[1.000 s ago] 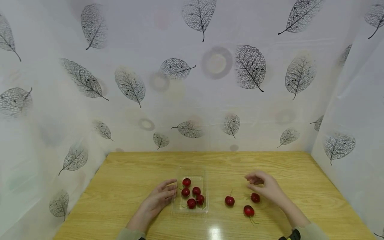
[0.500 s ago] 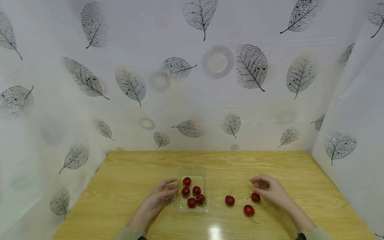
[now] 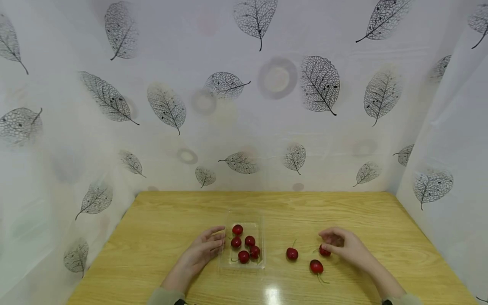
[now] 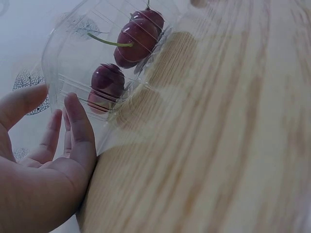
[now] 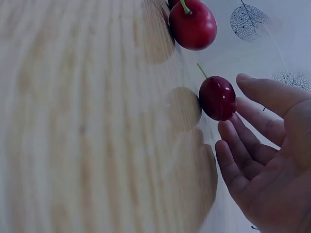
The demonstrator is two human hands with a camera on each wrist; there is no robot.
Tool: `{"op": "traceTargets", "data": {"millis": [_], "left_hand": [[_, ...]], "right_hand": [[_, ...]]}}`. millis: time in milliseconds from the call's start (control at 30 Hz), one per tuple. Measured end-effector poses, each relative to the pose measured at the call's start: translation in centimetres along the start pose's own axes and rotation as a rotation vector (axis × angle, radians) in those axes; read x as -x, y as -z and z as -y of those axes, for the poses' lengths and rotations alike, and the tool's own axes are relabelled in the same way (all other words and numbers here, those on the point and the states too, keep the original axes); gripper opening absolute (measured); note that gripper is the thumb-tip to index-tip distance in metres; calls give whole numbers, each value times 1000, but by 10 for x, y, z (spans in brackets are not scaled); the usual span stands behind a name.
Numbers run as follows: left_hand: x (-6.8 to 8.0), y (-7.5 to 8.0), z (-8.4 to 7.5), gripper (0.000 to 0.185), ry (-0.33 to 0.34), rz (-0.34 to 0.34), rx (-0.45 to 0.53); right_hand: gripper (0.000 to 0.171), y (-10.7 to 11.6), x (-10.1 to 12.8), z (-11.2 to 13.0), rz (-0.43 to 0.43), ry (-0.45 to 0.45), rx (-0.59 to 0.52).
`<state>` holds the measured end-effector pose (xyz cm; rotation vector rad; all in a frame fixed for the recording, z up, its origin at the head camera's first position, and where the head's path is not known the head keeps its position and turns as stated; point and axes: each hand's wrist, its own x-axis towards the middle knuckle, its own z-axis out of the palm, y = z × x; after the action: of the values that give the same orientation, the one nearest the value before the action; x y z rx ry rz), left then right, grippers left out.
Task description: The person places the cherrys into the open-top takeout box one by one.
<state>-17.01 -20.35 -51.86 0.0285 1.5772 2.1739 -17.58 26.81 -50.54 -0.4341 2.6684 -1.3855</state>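
A clear plastic tray (image 3: 260, 262) sits on the wooden table and holds several red cherries (image 3: 243, 256). My left hand (image 3: 219, 239) lies flat on the table, its straight fingers touching the tray's left wall (image 4: 63, 58); cherries (image 4: 138, 39) show through the plastic beside my left hand (image 4: 56, 104). Three loose cherries lie to the right of the tray: one (image 3: 292, 253), one (image 3: 316, 266), and one (image 3: 324, 250) partly under my right hand (image 3: 328, 241). In the right wrist view this cherry (image 5: 217, 98) sits between thumb and fingers of my right hand (image 5: 239, 106), fingers relaxed and not closed round it.
The wooden table (image 3: 171, 220) is walled at the back and both sides by a leaf-print curtain (image 3: 274, 106). Another loose cherry (image 5: 193, 26) lies just beyond the one at my right fingertips.
My right hand has drawn back toward me and come down over the rightmost loose cherry. The left hand and the tray have not moved.
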Motion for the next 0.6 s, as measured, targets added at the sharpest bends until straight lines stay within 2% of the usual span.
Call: {"op": "traceTargets", "data": {"millis": [233,600], "left_hand": [[0,-1,-1,56,-2,-2,1],[-1,0,-1,59,14,-6,13]], "right_hand": [[34,0,3,-1,51,-3,-43],[36,0,3,-7,91,53,-9]]}}
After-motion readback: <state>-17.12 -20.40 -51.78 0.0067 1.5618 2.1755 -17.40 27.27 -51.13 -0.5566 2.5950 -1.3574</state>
